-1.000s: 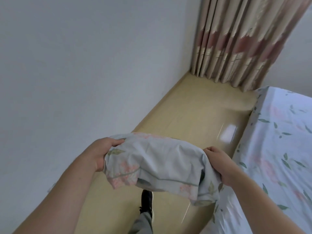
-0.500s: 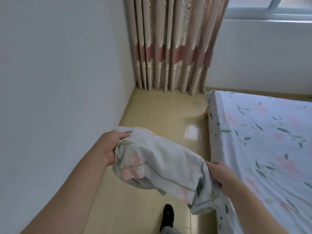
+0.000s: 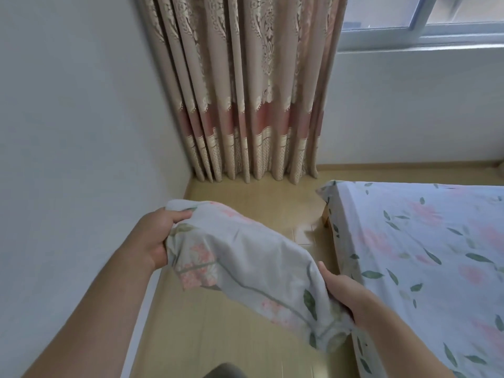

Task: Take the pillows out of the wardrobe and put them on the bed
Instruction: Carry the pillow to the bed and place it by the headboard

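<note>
I hold a pillow (image 3: 253,266) in a pale blue cover with pink flowers and green leaves, above the floor and tilted down to the right. My left hand (image 3: 154,238) grips its upper left end. My right hand (image 3: 343,290) grips its lower right end, close to the bed's left edge. The bed (image 3: 425,249), covered with a matching floral sheet, fills the right side. The wardrobe is out of view.
A white wall (image 3: 76,159) runs along the left. Beige and pink curtains (image 3: 245,91) hang in the far corner under a window (image 3: 420,20). A strip of light wooden floor (image 3: 259,203) lies between wall and bed. My knee (image 3: 226,371) shows at the bottom edge.
The view has swung right and upward, bringing the curtain, window and more of the bed into sight. The pillow stays in both hands and now tilts lower on its right end.
</note>
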The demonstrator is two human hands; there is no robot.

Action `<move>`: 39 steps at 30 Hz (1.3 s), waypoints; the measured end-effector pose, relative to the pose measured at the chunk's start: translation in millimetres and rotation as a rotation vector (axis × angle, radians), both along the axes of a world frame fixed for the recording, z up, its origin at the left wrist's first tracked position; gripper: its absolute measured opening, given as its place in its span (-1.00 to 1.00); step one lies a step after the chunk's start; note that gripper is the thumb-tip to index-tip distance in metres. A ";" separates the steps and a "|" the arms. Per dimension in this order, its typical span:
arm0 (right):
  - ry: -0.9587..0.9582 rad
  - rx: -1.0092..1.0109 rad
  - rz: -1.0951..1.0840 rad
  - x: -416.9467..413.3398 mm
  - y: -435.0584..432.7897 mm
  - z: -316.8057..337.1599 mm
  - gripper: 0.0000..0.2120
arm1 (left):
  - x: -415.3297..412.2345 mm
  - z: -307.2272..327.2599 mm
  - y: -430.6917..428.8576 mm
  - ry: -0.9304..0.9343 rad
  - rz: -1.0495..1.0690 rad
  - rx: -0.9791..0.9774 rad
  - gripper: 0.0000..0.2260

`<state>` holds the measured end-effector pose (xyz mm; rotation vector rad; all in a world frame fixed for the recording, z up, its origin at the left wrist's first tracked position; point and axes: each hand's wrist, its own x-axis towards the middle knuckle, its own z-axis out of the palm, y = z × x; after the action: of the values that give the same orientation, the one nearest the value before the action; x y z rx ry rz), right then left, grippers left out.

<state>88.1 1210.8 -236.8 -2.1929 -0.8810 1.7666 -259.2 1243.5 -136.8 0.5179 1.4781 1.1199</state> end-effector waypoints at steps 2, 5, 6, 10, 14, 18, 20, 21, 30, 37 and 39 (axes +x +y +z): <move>-0.032 -0.057 0.053 -2.9 49.7 -3.9 -0.11 | -0.6 -1.1 53.8 -0.001 -0.009 0.018 -0.73; 0.090 -0.058 -0.017 -10.8 123.9 -0.4 -0.11 | -0.3 -7.5 136.9 -0.014 -0.035 0.030 -0.82; 0.133 -0.064 -0.044 -14.6 148.4 3.8 -0.15 | 0.2 -10.6 163.2 -0.011 -0.043 0.025 -0.86; 0.176 0.047 -0.126 -26.4 252.8 12.4 -0.55 | -8.6 -29.8 279.8 -0.048 -0.112 -0.036 -0.75; 0.154 0.064 -0.365 -15.7 343.8 -1.6 -0.60 | -5.1 -29.1 379.8 -0.045 -0.227 -0.110 -0.77; 0.015 0.149 -0.490 1.0 423.8 11.7 -0.67 | 22.0 -20.4 484.2 -0.074 -0.371 -0.155 -0.76; -0.034 0.177 -0.508 18.3 455.1 10.8 -0.74 | 42.3 -18.3 529.6 -0.092 -0.432 -0.173 -0.77; -0.045 0.193 -0.496 29.5 472.3 7.3 -0.80 | 53.4 -18.1 553.6 -0.102 -0.453 -0.173 -0.78; 0.047 0.369 -0.797 115.5 642.7 10.0 -0.78 | 169.9 -32.7 764.9 -0.103 -0.591 -0.205 -0.73; -0.123 0.518 -0.925 198.6 766.9 42.7 -0.55 | 276.7 -4.6 896.9 -0.223 -0.683 -0.171 -0.68; -0.110 0.548 -0.977 220.6 796.0 45.6 -0.49 | 306.7 -3.3 932.0 -0.281 -0.753 -0.179 -0.69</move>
<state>308.7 2006.8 -191.2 -1.8348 -0.1640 0.8203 47.5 2175.5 -140.1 0.6815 0.9860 0.4365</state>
